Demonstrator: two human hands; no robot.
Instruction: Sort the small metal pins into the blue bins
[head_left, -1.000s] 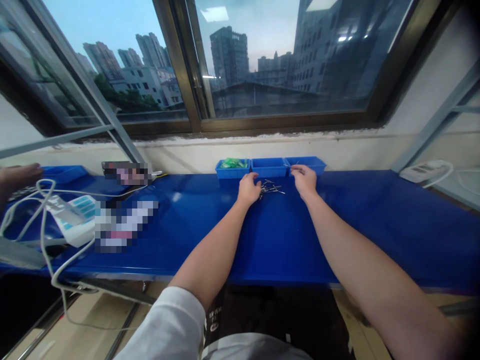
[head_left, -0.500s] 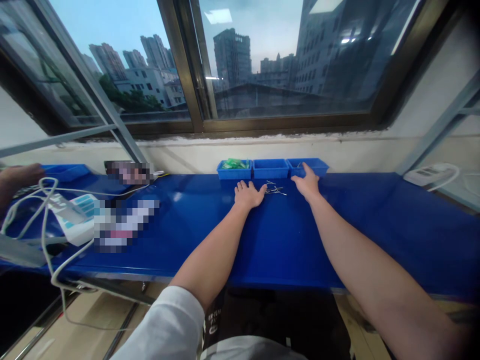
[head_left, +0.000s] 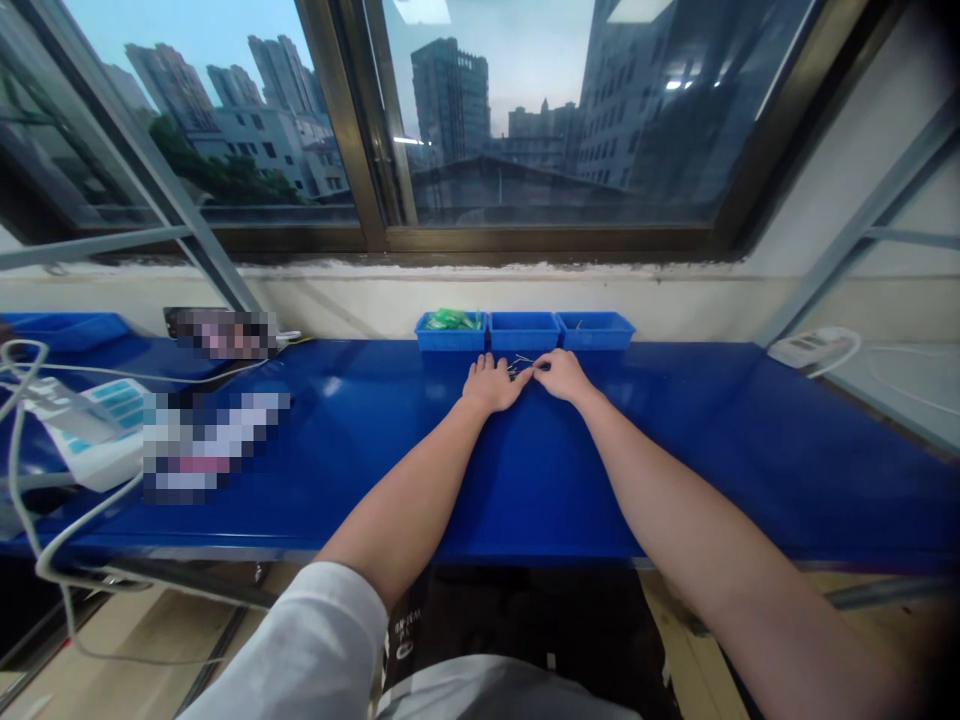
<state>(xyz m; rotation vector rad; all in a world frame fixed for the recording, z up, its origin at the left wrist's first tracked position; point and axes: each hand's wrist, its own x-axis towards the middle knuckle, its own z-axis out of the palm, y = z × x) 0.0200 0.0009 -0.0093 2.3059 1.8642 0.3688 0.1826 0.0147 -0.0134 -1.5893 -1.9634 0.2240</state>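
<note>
My left hand (head_left: 489, 383) lies palm down on the blue table with its fingers spread, partly covering a small pile of thin metal pieces (head_left: 523, 359). The thumb reaches right, up to the fingertips of my right hand (head_left: 562, 376). That right hand is closed in a pinch at the right end of the pile. A thin metal piece appears to be at its fingertips, though they partly hide it. Behind the hands stand a blue bin with green items (head_left: 451, 320), a middle blue bin (head_left: 523, 341) and a right blue bin (head_left: 596, 340) with a little thin metal in it.
On the left of the blue table (head_left: 360, 470) are a white device with blue keys (head_left: 105, 420), loose white cables (head_left: 67, 545) and blurred items. A white power strip (head_left: 816, 346) lies at the right end. Grey metal posts (head_left: 847, 240) stand at both sides, before the window.
My right hand has moved left from the right bin to the metal pieces and closed into a pinch. My left hand stays flat beside them. The view has shifted slightly right.
</note>
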